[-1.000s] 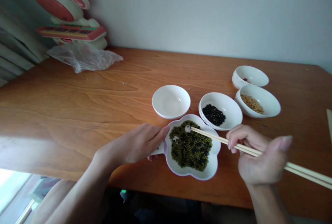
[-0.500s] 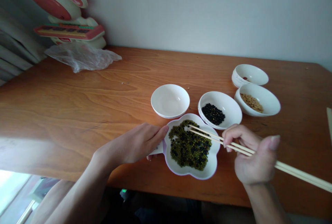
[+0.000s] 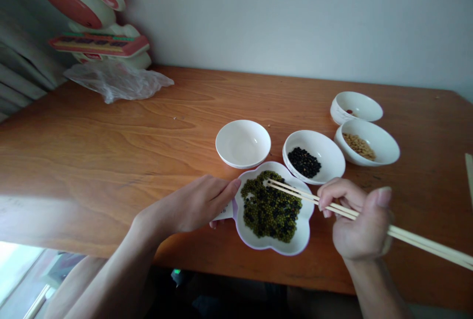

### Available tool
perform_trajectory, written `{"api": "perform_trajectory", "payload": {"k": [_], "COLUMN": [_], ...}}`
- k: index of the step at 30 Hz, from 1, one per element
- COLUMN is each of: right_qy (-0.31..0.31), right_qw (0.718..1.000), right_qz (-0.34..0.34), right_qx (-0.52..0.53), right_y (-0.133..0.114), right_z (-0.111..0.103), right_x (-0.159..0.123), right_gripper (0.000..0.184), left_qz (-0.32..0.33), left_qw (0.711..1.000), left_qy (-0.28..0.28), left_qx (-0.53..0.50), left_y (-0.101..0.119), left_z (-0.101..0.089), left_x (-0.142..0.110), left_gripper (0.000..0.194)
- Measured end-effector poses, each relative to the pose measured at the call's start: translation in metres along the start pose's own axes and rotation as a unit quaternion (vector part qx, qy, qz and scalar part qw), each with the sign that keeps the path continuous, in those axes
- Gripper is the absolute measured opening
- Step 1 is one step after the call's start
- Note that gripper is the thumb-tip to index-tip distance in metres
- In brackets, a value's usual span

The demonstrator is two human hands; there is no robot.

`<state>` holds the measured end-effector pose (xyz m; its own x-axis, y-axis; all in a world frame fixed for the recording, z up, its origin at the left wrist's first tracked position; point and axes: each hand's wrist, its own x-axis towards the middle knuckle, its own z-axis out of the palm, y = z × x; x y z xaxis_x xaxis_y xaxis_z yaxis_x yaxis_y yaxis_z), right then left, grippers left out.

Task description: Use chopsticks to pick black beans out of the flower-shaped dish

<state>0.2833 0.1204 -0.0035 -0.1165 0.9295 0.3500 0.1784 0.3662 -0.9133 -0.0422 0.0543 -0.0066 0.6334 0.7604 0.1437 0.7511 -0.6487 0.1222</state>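
Observation:
My left hand point(image 3: 203, 203) is closed on the handle of a flower-shaped white dish point(image 3: 303, 238) with a purple rim, at the table's front edge. Small green beans point(image 3: 254, 215) mixed with black ones point(image 3: 279, 215) cover much of its bottom. In my right hand point(image 3: 356, 215) is a pair of long chopsticks point(image 3: 417, 241). Their tips are close together inside the dish, near its upper left, with a dark bean apparently between them. Just behind the dish stands a white bowl of black beans point(image 3: 303, 162), and left of that a white bowl point(image 3: 242, 144) with nothing visible in it.
To the right a bowl point(image 3: 388, 146) holds tan beans, and behind it another bowl point(image 3: 360, 105) has a few reddish pieces. A clear plastic bag point(image 3: 121, 82) lies by a rabbit-shaped toy keyboard point(image 3: 99, 46) at the back left. A wall closes off the table's far side.
The chopstick tips have drawn together and shifted slightly left and down in the dish. My right thumb has moved a little left. The left hand and dish have stayed nearly still.

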Motion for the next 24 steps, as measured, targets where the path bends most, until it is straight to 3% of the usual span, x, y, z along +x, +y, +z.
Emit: {"api": "perform_trajectory", "payload": {"k": [7,14,18,21,24], "right_qy": [-0.007,-0.020,0.027,0.054,0.123], "right_qw": [1.000,0.998,0.998,0.994,0.988], "right_qz": [-0.028,-0.040,-0.039,-0.078,-0.085], "right_qx": [0.003,0.037,0.048,0.045,0.039], "right_y": [-0.001,-0.015,-0.018,-0.013,-0.006], "right_z": [0.002,0.007,-0.009,-0.029,-0.047], "right_x": [0.003,0.002,-0.004,-0.005,-0.003], "right_gripper": [0.086,0.081,0.080,0.079,0.068], "left_qz": [-0.043,-0.008,-0.002,-0.001,0.010], "left_qw": [0.995,1.000,1.000,1.000,0.999], "left_qy": [-0.024,-0.007,-0.018,-0.024,-0.016], "left_qx": [-0.088,-0.021,0.011,0.017,0.034], "left_y": [-0.001,-0.001,-0.002,-0.003,-0.003], "left_z": [0.002,0.001,0.004,0.005,0.004], "left_x": [0.000,0.001,-0.002,-0.004,-0.003], "left_gripper": [0.047,0.045,0.050,0.055,0.055]}}
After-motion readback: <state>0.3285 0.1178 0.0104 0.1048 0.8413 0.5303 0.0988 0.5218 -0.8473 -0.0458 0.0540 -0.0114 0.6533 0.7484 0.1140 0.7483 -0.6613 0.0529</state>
